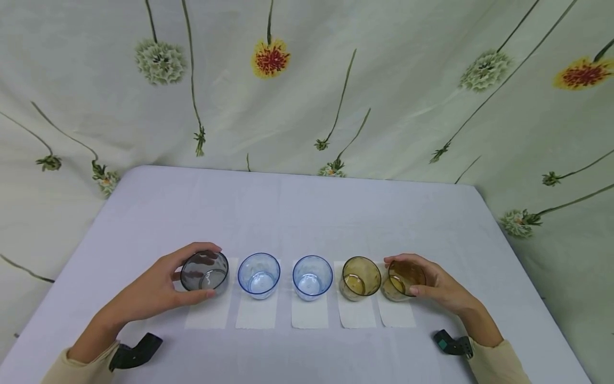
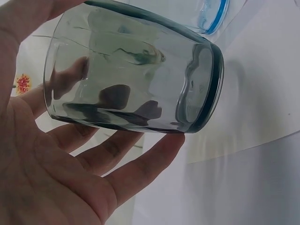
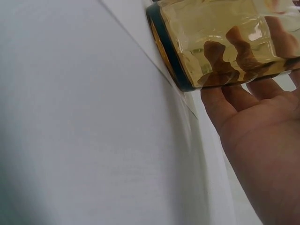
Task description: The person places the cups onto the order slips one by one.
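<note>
At the left end of a row of glasses, my left hand [image 1: 160, 285] grips a smoky grey glass [image 1: 206, 273], thumb on the near side and fingers round the far side. The left wrist view shows its thick dark base [image 2: 208, 89] and my fingers seen through the clear wall. My right hand [image 1: 443, 288] holds an amber glass [image 1: 402, 277] at the right end, with its base close over white paper in the right wrist view. Between them stand two blue glasses, one on the left [image 1: 259, 274], one on the right [image 1: 313, 277], then another amber glass [image 1: 361, 277].
Several white paper rectangles [image 1: 309, 316] lie in a row under the glasses. A white cloth [image 1: 297, 213] covers the table, and a flower-print curtain [image 1: 398, 106] hangs behind it. Dark wrist-worn devices sit by the left [image 1: 136, 352] and right [image 1: 453, 344] sleeves.
</note>
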A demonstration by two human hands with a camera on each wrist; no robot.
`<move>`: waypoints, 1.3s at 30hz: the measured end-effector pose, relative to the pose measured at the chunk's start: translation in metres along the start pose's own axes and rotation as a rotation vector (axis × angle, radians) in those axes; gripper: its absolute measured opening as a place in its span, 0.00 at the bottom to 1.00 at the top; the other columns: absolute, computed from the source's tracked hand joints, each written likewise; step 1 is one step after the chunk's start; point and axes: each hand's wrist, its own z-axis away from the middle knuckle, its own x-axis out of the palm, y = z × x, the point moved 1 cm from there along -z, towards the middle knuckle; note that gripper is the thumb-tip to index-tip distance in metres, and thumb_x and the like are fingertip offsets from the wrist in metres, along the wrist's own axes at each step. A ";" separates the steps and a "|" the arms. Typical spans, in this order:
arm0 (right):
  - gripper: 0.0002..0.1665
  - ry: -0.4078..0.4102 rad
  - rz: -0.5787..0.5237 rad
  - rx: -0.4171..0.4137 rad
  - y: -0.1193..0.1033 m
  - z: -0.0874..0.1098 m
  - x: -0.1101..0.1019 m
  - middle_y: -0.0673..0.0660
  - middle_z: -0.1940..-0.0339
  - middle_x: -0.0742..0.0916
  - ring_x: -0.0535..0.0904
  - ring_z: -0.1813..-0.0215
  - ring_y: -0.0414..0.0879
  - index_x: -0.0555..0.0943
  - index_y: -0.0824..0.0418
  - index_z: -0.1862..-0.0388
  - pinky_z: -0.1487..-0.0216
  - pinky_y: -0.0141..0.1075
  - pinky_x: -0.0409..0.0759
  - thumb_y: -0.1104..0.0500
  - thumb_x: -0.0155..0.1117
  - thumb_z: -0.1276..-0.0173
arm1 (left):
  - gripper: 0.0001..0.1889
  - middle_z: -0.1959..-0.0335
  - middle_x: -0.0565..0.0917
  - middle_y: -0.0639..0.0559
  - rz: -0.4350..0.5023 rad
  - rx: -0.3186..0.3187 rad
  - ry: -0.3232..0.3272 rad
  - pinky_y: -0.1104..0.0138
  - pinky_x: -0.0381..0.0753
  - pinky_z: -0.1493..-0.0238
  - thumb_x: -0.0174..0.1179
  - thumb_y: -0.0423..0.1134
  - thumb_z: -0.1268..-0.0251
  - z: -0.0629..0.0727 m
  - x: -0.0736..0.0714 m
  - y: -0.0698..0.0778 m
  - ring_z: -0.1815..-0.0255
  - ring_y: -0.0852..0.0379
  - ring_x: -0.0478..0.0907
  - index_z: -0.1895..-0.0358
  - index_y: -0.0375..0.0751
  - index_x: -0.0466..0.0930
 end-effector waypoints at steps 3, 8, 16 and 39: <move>0.35 -0.003 -0.001 -0.005 0.000 -0.001 0.000 0.68 0.25 0.69 0.65 0.23 0.50 0.57 0.76 0.26 0.25 0.33 0.62 0.83 0.48 0.33 | 0.34 0.41 0.78 0.57 0.008 -0.002 0.003 0.34 0.77 0.50 0.75 0.51 0.45 0.001 0.002 -0.002 0.44 0.62 0.74 0.34 0.64 0.70; 0.36 -0.008 -0.002 -0.016 -0.001 -0.001 0.000 0.69 0.25 0.68 0.65 0.23 0.50 0.57 0.77 0.26 0.25 0.33 0.62 0.83 0.48 0.33 | 0.35 0.40 0.78 0.57 0.019 0.001 -0.001 0.36 0.78 0.51 0.76 0.50 0.46 0.001 0.006 -0.006 0.44 0.62 0.74 0.34 0.59 0.71; 0.35 -0.004 0.003 -0.010 -0.001 -0.001 0.001 0.69 0.25 0.68 0.65 0.23 0.50 0.57 0.77 0.26 0.25 0.33 0.63 0.83 0.48 0.33 | 0.35 0.40 0.78 0.58 0.035 0.004 -0.004 0.43 0.81 0.52 0.75 0.52 0.46 0.000 0.010 -0.011 0.44 0.57 0.75 0.34 0.57 0.71; 0.33 0.052 0.110 -0.001 -0.005 -0.001 -0.004 0.71 0.24 0.66 0.64 0.22 0.50 0.55 0.76 0.24 0.24 0.31 0.61 0.73 0.51 0.26 | 0.43 0.30 0.72 0.50 0.024 -0.003 0.014 0.39 0.73 0.38 0.75 0.48 0.43 0.002 0.006 -0.016 0.36 0.72 0.67 0.26 0.62 0.62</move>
